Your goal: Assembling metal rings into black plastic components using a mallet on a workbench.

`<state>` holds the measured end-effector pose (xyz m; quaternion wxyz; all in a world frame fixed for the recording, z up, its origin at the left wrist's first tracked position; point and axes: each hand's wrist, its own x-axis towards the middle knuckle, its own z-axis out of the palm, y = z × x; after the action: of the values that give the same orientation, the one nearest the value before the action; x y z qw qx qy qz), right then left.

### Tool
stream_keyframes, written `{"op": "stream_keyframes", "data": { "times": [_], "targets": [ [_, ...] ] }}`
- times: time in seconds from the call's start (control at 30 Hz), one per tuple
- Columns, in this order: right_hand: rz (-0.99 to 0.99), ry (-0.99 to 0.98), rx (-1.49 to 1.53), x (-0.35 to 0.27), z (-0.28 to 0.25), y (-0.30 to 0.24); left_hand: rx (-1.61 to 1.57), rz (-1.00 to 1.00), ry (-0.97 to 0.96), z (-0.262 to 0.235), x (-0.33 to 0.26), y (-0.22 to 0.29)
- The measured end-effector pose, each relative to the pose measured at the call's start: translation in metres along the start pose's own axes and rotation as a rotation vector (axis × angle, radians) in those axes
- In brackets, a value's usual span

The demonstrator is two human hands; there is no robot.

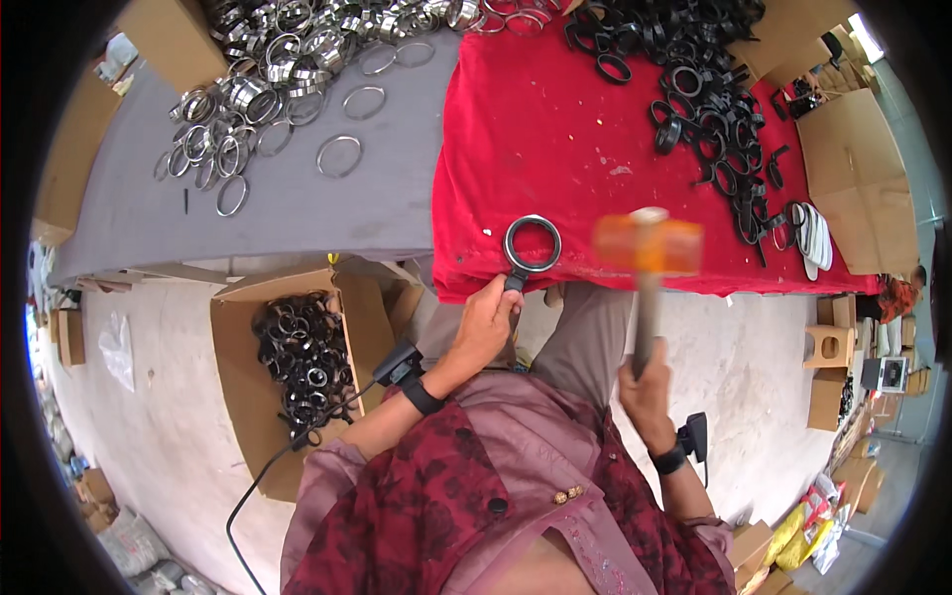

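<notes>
My left hand [483, 327] is closed on the short stem of a black ring with a silver metal band [533, 244]. That ring lies over the near edge of the red cloth [535, 129]. In my right hand [647, 392] is the handle of a mallet [648, 246]. Its orange head is smeared by motion, in the air to the right of the ring. Far left on the grey cloth [327, 213] sits a heap of silver metal rings [260, 94]. A pile of black stemmed rings [709, 129] covers the far right of the red cloth.
Below the table on the left stands an open cardboard box [236, 382] holding many black rings. White gloves [813, 241] lie at the red cloth's right edge. Cardboard boxes [858, 178] flank the table. A black cable [243, 496] runs from my left wrist.
</notes>
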<state>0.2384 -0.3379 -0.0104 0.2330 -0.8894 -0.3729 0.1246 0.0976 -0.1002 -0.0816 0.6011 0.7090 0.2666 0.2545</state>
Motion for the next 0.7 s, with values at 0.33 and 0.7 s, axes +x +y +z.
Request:
{"op": "stream_keyframes", "data": {
  "times": [0.33,0.7],
  "targets": [
    [-0.259,0.233,-0.096,0.071,-0.056,-0.061,-0.022,0.023,-0.018,0.0,0.001,0.003],
    [-0.31,0.164,-0.218,0.06,-0.061,-0.069,-0.025,-0.006,-0.015,0.0,0.001,0.001]
  ]
}}
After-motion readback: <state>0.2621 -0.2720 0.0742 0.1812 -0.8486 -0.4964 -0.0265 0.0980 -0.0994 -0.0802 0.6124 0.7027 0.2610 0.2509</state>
